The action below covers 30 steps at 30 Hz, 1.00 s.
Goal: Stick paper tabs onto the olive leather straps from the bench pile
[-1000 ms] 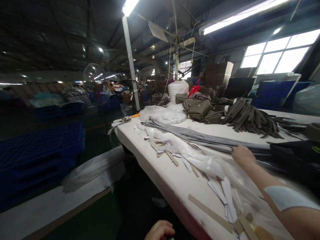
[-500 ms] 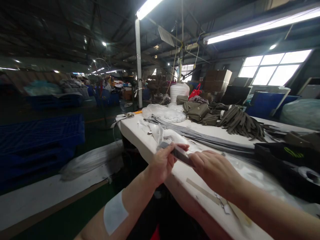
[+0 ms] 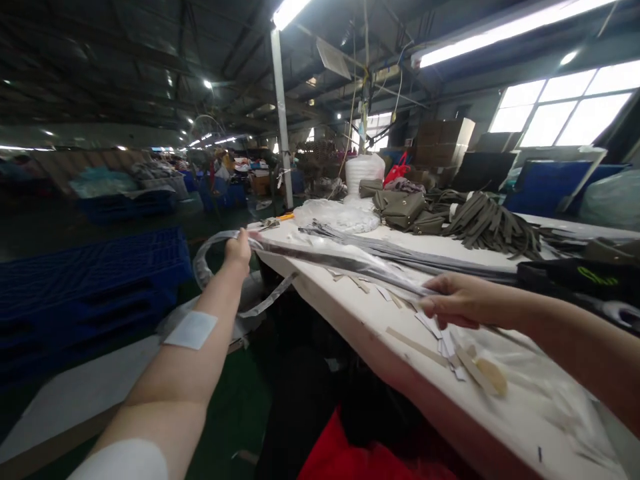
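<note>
A long dark grey strap with clear plastic film along it stretches between my two hands above the table edge. My left hand, arm reached out, is closed around its far end. A clear plastic strip loops out beyond that hand and hangs off the table. At the right, my right hand pinches the strap between thumb and fingers. Behind it, a bundle of grey straps lies along the white table.
Paper and card scraps lie near the table's front edge. Farther back are crumpled clear plastic, olive pouches and a pile of dark straps. Blue pallets stand on the floor at left.
My hands were close together over the table with the strap between them. The left has moved far out to the left, the right somewhat right, and the strap is drawn out long.
</note>
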### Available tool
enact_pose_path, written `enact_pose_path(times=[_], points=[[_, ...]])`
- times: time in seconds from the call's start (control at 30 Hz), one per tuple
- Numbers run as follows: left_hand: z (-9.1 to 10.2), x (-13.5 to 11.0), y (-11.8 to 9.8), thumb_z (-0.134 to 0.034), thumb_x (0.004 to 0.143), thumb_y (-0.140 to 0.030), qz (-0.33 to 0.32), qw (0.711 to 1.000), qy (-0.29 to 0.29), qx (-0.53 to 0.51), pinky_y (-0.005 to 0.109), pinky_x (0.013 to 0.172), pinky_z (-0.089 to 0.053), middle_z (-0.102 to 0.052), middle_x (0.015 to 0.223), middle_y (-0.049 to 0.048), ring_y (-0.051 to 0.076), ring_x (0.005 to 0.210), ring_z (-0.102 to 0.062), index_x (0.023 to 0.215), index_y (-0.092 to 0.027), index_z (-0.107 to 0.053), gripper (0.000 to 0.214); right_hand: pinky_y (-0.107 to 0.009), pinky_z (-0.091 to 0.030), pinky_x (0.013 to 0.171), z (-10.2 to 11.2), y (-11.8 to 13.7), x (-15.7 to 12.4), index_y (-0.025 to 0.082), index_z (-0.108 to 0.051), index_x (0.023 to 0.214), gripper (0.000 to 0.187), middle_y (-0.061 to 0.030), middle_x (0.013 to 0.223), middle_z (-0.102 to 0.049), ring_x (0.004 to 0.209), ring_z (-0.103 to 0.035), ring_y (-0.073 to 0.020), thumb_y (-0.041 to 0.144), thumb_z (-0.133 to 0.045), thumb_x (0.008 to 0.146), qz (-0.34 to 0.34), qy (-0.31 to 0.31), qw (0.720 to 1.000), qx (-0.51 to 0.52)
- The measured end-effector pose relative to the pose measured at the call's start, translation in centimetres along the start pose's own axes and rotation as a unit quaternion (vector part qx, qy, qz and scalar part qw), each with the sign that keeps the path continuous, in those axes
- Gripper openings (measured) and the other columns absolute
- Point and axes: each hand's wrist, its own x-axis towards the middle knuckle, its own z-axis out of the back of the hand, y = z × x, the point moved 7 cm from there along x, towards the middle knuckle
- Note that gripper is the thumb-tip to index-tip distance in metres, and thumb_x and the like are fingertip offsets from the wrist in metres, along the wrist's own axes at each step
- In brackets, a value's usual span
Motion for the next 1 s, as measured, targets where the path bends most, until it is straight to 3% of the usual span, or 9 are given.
enact_pose_path(times=[0.1, 0.17, 0.23, 0.33, 0.4, 0.5, 0.6, 0.7, 1.0], points=[[-3.7, -4.8, 5.0, -0.044, 0.096, -0.053, 0.191, 0.967, 0.154, 0.065, 0.038, 0.077, -0.049, -0.063, 0.052, 0.0069, 0.02, 0.063, -0.065, 0.065, -0.011, -0.058, 0.054, -0.026, -0.052, 0.061, -6.2, 1.9, 1.8, 0.017, -0.064, 0.071, 0.036, 0.0091, 0.041, -0.041, 0.038, -0.033, -0.0056, 0.051, -0.065, 0.084, 0.037, 0.026, 0.974, 0.22], [-6.0, -10.0, 7.3, -0.053, 0.092, -0.053, 0.285, 0.92, 0.25, 0.095, 0.04, 0.079, -0.049, -0.067, 0.056, 0.0107, 0.024, 0.067, -0.068, 0.064, -0.01, -0.062, 0.052, -0.025, -0.054, 0.065, -10.0, 1.2, 3.5, 0.015, -0.064, 0.074, 0.023, 0.0046, 0.052, -0.054, 0.045, -0.047, -0.0071, 0.034, -0.065, 0.088, 0.004, 0.03, 0.932, 0.36], [-7.6, -15.8, 8.6, -0.047, 0.093, -0.055, 0.35, 0.873, 0.323, 0.101, 0.039, 0.083, -0.048, -0.073, 0.071, 0.0142, 0.025, 0.075, -0.07, 0.072, -0.009, -0.068, 0.055, -0.023, -0.055, 0.062, -13.6, -0.9, 5.5, 0.013, -0.064, 0.079, 0.012, -0.0011, 0.062, -0.063, 0.053, -0.057, -0.0096, 0.017, -0.06, 0.089, -0.063, 0.01, 0.875, 0.479], [-9.0, -24.5, 8.6, -0.025, 0.097, -0.062, 0.428, 0.799, 0.421, 0.036, 0.034, 0.087, -0.048, -0.076, 0.091, 0.014, 0.022, 0.086, -0.071, 0.089, -0.01, -0.072, 0.071, -0.023, -0.055, 0.054, -18.0, -5.5, 8.1, 0.013, -0.062, 0.085, 0.015, -0.0032, 0.064, -0.065, 0.051, -0.059, -0.0115, 0.005, -0.051, 0.09, -0.15, -0.063, 0.796, 0.583], [-9.4, -30.5, 7.4, -0.016, 0.094, -0.068, 0.501, 0.706, 0.495, -0.083, 0.034, 0.087, -0.048, -0.075, 0.094, 0.0149, 0.021, 0.085, -0.071, 0.095, -0.009, -0.071, 0.081, -0.024, -0.056, 0.055, -20.0, -8.8, 9.5, 0.014, -0.06, 0.087, 0.017, -0.0026, 0.066, -0.066, 0.052, -0.06, -0.0116, 0.004, -0.047, 0.091, -0.177, -0.11, 0.763, 0.611], [-8.4, -36.6, 5.6, -0.035, 0.088, -0.073, 0.56, 0.608, 0.536, -0.174, 0.035, 0.083, -0.049, -0.075, 0.089, 0.016, 0.022, 0.08, -0.071, 0.098, -0.007, -0.068, 0.075, -0.023, -0.058, 0.061, -21.6, -13.1, 10.8, 0.017, -0.056, 0.088, 0.019, -0.0029, 0.072, -0.068, 0.058, -0.064, -0.0111, 0.004, -0.043, 0.094, -0.193, -0.175, 0.73, 0.632], [-7.4, -39.5, 5.0, -0.059, 0.082, -0.066, 0.559, 0.59, 0.551, -0.187, 0.033, 0.076, -0.05, -0.074, 0.082, 0.0158, 0.022, 0.07, -0.071, 0.1, -0.006, -0.065, 0.063, -0.021, -0.057, 0.065, -22.1, -16.3, 11.2, 0.018, -0.053, 0.087, 0.022, -0.0031, 0.077, -0.07, 0.064, -0.066, -0.0104, 0.005, -0.038, 0.097, -0.2, -0.235, 0.71, 0.633], [-7.5, -40.3, 5.7, -0.059, 0.082, -0.065, 0.554, 0.602, 0.546, -0.18, 0.029, 0.063, -0.049, -0.072, 0.073, 0.0122, 0.018, 0.057, -0.068, 0.097, -0.005, -0.065, 0.062, -0.022, -0.058, 0.07, -22.3, -17.9, 10.8, 0.019, -0.053, 0.086, 0.02, -0.0034, 0.081, -0.072, 0.07, -0.068, -0.0112, 0.01, -0.04, 0.098, -0.195, -0.266, 0.71, 0.622], [-10.8, -40.4, 6.7, -0.063, 0.081, -0.06, 0.547, 0.616, 0.534, -0.19, 0.024, 0.052, -0.045, -0.061, 0.06, 0.0008, 0.01, 0.044, -0.055, 0.092, -0.008, -0.065, 0.054, -0.033, -0.058, 0.081, -23.1, -19.3, 9.5, 0.021, -0.054, 0.089, 0.016, -0.0076, 0.097, -0.075, 0.087, -0.071, -0.0172, 0.019, -0.041, 0.097, -0.17, -0.239, 0.784, 0.547]])
